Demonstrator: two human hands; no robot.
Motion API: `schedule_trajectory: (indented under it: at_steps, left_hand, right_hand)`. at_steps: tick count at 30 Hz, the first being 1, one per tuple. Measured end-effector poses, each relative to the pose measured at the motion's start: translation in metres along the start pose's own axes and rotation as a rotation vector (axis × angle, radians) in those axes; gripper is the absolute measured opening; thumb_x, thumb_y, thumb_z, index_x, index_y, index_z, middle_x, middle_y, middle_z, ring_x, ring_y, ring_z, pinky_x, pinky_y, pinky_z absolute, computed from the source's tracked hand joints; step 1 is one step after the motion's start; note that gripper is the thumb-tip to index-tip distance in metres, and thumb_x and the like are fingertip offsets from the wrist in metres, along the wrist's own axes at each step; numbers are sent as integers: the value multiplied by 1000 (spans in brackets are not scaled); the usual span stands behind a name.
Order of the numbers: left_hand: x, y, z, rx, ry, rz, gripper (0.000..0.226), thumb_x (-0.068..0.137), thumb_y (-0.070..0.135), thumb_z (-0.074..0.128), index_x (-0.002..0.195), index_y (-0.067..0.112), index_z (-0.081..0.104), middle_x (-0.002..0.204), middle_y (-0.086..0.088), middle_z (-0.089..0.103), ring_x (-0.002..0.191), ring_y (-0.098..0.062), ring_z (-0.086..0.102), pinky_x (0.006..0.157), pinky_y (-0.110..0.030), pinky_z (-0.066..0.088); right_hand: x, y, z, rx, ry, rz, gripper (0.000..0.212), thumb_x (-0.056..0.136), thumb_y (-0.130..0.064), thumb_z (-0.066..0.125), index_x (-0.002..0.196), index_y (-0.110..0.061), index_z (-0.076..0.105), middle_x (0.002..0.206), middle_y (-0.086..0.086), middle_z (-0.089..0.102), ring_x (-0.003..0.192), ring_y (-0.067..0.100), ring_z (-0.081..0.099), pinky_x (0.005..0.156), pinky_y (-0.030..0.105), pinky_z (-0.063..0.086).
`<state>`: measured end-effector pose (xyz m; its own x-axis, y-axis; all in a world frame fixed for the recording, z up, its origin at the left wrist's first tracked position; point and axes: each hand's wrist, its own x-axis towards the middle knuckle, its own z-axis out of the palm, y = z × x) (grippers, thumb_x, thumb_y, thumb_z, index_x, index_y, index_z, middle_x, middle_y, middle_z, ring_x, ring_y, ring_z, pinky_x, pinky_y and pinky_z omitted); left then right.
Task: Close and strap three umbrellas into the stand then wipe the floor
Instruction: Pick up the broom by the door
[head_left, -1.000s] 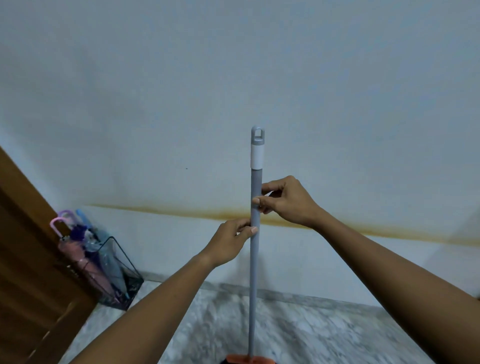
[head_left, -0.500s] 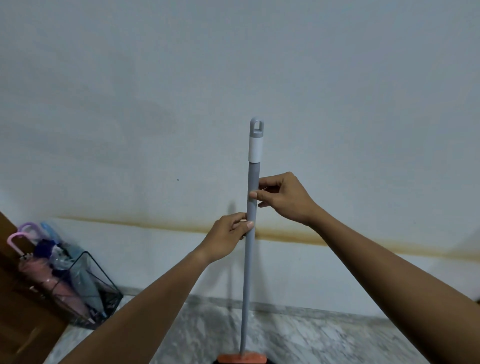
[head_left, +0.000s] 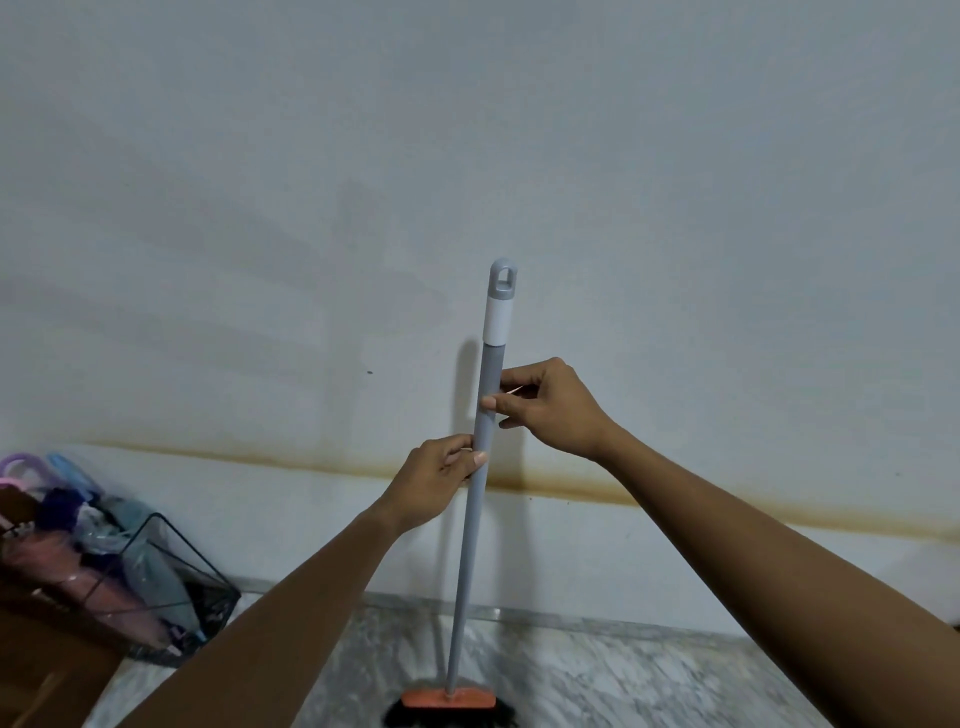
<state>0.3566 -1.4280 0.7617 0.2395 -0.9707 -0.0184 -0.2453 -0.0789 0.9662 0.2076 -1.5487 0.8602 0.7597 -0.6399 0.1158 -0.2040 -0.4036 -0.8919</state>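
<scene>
You hold a grey broom handle (head_left: 480, 467) upright before a pale wall (head_left: 467, 130). Your left hand (head_left: 434, 486) is the lower grip, wrapped closed around the shaft; your right hand (head_left: 550, 405) sits just above it, pinching the shaft between thumb and fingers. The handle ends in a white sleeve and a grey hanging loop. Its orange head (head_left: 448, 699), with dark bristles beneath, rests on the marbled floor (head_left: 623, 675). At far left, a black wire stand (head_left: 171, 582) holds three closed umbrellas (head_left: 78, 551), pink, purple and blue-handled. No writing or brand can be read anywhere.
</scene>
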Motion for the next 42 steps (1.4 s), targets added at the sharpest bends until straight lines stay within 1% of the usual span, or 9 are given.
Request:
schedule_trajectory:
  at_steps: [8,11,15,19,24,28,33,39,42]
  left_hand:
    - [9,-34,-12,93,105,-37,19,98,31,53,95,19,66,67,11,57,62,-3,51,67,-28,44]
    - [14,-35,-17,72,124,-31,26,94,38,52,98,17,68,76,4,67,71,-13,61,71,-33,53]
    - [21,-38,-27,5,121,-59,34,89,42,58,106,15,70,92,-6,75,92,-25,71,86,-47,60]
    - [29,-42,-38,5,63,-64,36,85,52,60,98,20,70,89,-8,73,92,-31,69,89,-55,56]
    - [33,-39,-39,-34,11,-92,45,87,53,56,105,15,69,99,-12,71,98,-34,66,92,-50,54]
    - [36,-36,-36,-27,25,-93,32,91,45,53,97,18,67,74,14,62,73,-7,56,74,-33,48]
    - [40,-43,-37,-15,51,-82,42,87,58,51,98,22,68,90,-13,68,84,-19,62,91,-50,52]
    - [46,-45,-37,-19,49,-89,37,86,62,51,80,29,65,76,-4,56,76,-17,52,82,-52,51]
    - [44,-44,-37,-11,53,-100,42,87,62,50,92,25,69,82,-9,65,82,-21,59,92,-53,52]
  right_hand:
    - [23,18,33,-115,-7,51,12,89,-24,74,96,-17,80,91,10,76,84,36,70,78,52,59]
    - [34,16,36,-153,-7,55,12,91,-24,70,95,-19,80,89,5,77,83,34,69,79,52,58]
    - [42,11,39,-194,-16,58,14,95,-23,67,97,-20,81,83,-10,77,68,7,66,80,39,59]
    - [47,8,45,-221,32,53,20,94,-23,70,75,-25,74,58,-23,65,61,-4,60,62,16,46]
    - [50,9,48,-237,96,55,19,92,-24,72,73,-25,74,62,-14,67,65,9,62,59,17,44]
    - [53,9,46,-250,101,84,16,91,-26,72,84,-13,79,67,-9,70,73,11,67,69,27,52]
    - [57,13,48,-257,124,103,17,91,-27,71,85,-12,78,72,-3,73,77,16,69,69,27,52]
    - [59,15,44,-234,110,140,22,90,-32,73,78,-14,76,74,11,72,78,29,67,64,30,51]
    - [58,14,42,-227,97,158,23,89,-35,74,77,-16,76,77,14,71,80,31,67,65,30,51]
